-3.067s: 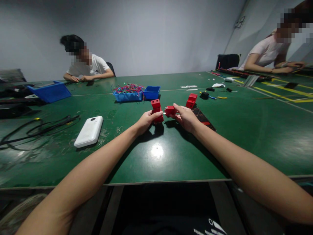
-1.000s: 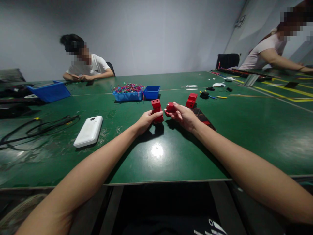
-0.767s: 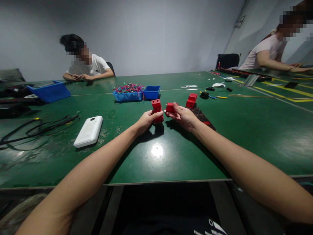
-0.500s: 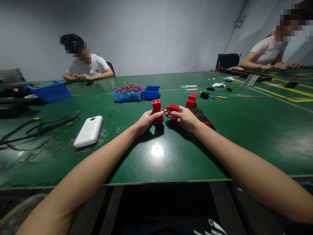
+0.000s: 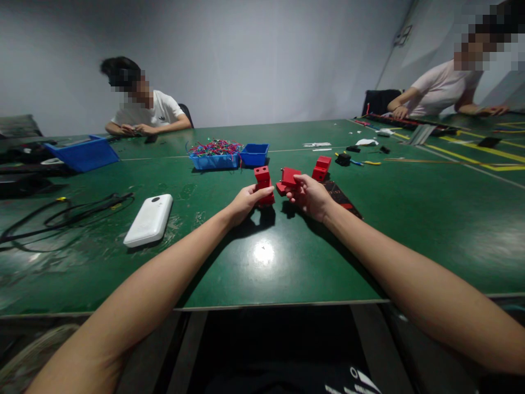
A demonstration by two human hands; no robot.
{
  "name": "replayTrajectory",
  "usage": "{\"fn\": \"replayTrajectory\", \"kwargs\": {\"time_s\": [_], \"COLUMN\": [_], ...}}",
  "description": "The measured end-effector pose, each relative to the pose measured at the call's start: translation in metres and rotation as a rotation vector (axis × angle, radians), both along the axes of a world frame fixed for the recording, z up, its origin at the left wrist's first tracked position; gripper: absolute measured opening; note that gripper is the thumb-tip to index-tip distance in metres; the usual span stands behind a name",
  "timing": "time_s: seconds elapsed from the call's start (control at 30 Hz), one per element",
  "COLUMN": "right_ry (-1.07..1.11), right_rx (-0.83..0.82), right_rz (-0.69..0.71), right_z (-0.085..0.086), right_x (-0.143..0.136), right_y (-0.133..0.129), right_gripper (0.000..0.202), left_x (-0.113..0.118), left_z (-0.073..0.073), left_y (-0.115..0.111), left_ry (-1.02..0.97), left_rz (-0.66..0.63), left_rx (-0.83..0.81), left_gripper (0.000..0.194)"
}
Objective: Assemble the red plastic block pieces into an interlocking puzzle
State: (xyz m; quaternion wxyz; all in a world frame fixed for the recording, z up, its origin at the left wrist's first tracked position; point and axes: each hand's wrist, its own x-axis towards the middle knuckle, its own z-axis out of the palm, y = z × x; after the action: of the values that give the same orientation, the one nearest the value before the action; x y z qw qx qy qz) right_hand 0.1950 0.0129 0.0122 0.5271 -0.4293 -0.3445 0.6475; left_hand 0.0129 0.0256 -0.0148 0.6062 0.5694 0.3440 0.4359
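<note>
Near the middle of the green table [image 5: 262, 279], my left hand [image 5: 245, 205] grips an upright red block [image 5: 262, 176] with two holes in its top. My right hand [image 5: 309, 197] is closed on another red block [image 5: 290, 176], tilted, with small metal pins at its left side. A small gap separates the two blocks. Behind my right hand a third red block [image 5: 321, 168] stands by the far end of a dark flat device [image 5: 342, 198], which my right hand partly covers.
A blue bin of coloured wires [image 5: 215, 160] sits beside a smaller blue bin [image 5: 254, 155]. A white power bank [image 5: 148, 220], black cables [image 5: 82, 210] and a tilted blue bin [image 5: 84, 154] lie left. Two people sit across the table.
My right hand has turned its red block, so a broader face shows. My left hand has not visibly moved. The person at the right has moved one arm to the left.
</note>
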Motion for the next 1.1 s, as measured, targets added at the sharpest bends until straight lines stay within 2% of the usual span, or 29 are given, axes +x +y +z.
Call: {"fn": "replayTrajectory", "kwargs": {"time_s": [0.23, 0.47, 0.57, 0.7, 0.97, 1.1], "right_ry": [0.160, 0.100, 0.075, 0.009, -0.225, -0.304], "right_rx": [0.045, -0.005, 0.022, 0.090, 0.251, 0.305], "right_rz": [0.045, -0.020, -0.014, 0.005, -0.109, -0.103], "right_z": [0.001, 0.003, 0.003, 0.000, -0.009, -0.011], "right_x": [0.005, 0.001, 0.001, 0.002, -0.001, 0.000], "right_y": [0.000, -0.001, 0.000, -0.002, -0.003, -0.003], "right_gripper": [0.025, 0.024, 0.021, 0.007, 0.027, 0.032], "left_x": [-0.001, -0.001, 0.000, 0.001, 0.000, 0.000], "left_z": [0.000, -0.001, 0.001, 0.002, -0.002, 0.000], "left_y": [-0.002, 0.000, -0.001, -0.002, 0.001, 0.001], "left_ry": [0.021, 0.001, 0.002, 0.010, 0.019, 0.010], "left_rz": [-0.003, -0.010, -0.009, -0.002, -0.012, -0.016], "left_rx": [0.029, 0.007, -0.003, -0.007, 0.011, 0.001], "left_gripper": [0.043, 0.045, 0.046, 0.047, 0.044, 0.044]}}
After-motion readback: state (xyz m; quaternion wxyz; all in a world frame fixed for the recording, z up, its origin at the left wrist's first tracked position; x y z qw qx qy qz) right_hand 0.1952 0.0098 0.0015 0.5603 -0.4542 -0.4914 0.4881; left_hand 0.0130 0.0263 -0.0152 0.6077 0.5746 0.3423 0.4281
